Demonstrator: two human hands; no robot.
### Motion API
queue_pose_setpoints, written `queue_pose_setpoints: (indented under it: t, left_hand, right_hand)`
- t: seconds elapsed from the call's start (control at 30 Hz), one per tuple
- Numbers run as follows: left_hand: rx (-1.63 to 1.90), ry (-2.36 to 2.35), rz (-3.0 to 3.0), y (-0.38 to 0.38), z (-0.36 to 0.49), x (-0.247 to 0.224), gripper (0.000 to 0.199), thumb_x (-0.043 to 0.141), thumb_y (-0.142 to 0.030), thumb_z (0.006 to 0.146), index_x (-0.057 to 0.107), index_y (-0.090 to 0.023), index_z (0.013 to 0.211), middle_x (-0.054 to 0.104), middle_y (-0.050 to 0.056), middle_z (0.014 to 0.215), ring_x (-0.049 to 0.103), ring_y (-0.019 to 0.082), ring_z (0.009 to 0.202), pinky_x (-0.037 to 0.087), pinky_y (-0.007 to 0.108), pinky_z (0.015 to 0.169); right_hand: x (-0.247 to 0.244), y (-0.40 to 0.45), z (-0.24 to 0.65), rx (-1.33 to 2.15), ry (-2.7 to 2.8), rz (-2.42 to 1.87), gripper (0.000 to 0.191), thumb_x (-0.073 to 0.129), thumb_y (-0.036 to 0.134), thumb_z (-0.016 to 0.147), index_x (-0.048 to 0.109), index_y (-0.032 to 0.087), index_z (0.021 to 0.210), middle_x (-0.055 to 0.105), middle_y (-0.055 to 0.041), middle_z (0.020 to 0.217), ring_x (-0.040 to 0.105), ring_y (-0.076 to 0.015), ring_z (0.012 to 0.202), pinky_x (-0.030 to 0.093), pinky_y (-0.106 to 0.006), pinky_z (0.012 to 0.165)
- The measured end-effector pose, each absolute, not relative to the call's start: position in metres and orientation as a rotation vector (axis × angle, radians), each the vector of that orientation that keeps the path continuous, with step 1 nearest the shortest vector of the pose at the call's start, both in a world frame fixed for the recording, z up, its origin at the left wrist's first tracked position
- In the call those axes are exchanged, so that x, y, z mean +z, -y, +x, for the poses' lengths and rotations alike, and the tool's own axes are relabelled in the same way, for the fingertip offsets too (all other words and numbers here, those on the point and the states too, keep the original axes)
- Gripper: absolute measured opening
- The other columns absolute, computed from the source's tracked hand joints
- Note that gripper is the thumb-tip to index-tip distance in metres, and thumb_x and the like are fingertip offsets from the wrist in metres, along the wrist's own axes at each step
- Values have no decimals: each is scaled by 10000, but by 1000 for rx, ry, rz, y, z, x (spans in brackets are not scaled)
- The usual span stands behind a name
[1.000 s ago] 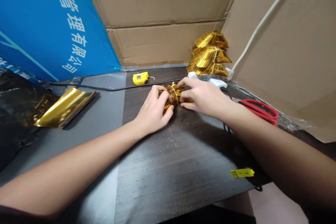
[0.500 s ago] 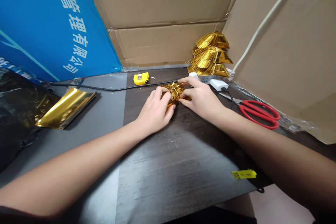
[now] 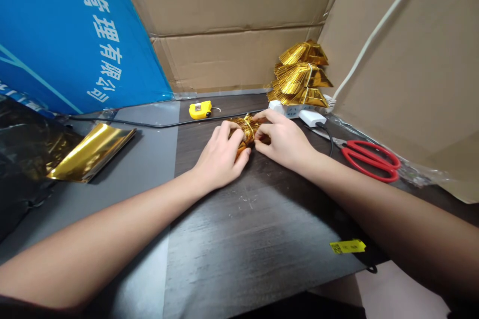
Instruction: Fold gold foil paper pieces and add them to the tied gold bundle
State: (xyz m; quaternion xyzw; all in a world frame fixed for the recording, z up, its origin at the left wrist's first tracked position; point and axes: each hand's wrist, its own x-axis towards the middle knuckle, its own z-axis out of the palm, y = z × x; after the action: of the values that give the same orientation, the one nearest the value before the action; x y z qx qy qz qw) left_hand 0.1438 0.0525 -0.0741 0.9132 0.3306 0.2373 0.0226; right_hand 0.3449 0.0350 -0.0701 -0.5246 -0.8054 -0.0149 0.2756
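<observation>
A bundle of folded gold foil paper [image 3: 246,128] lies on the dark tabletop, with a pale tie or band around its middle. My left hand [image 3: 223,153] is closed on the bundle's left side, fingers curled over it and thumb at the near edge. On the other side my right hand [image 3: 283,138] grips it, with thumb and index finger pinched close to the band. Both hands hide much of the bundle's ends. Behind my right hand, several similar tied gold foil fans [image 3: 301,75] are stacked on a white power strip [image 3: 295,109].
Red-handled scissors [image 3: 370,160] lie at the right, near a white charger [image 3: 312,118]. A yellow tape measure [image 3: 200,109] sits by a black cable [image 3: 157,124]. Gold foil sheets [image 3: 93,152] rest at left beside a black plastic bag [image 3: 26,159]. Cardboard walls [image 3: 224,60] stand behind.
My right thumb and index finger have shifted slightly at the band. The left hand keeps its hold, and the bundle stays in place. The camera view has moved a little.
</observation>
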Motion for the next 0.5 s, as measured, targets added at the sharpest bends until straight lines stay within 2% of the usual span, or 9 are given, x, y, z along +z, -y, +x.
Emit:
queue_pose_setpoints:
  t: [0.17,0.5]
  left_hand:
    - [739,-1022,2818,-52,144,-73,190,526,-258,954,577,-111,1061,543,179,1241,557,321,1149,518,501,1047]
    - [701,-1065,2814,-51,145,-73,224,521,-275,963,558,-111,1111,536,172,1236,552,317,1163,516,503,1059]
  right_hand:
    - [-72,-34,342,-117,2196,-1425,120,612,111,844,645,168,744,665,-166,1239,643,-325,1112,564,-472,915]
    - [-76,-32,336,-162,2141,-1439,91,624,84,813,659,144,754,686,-189,1195,652,-333,1081,556,-483,980]
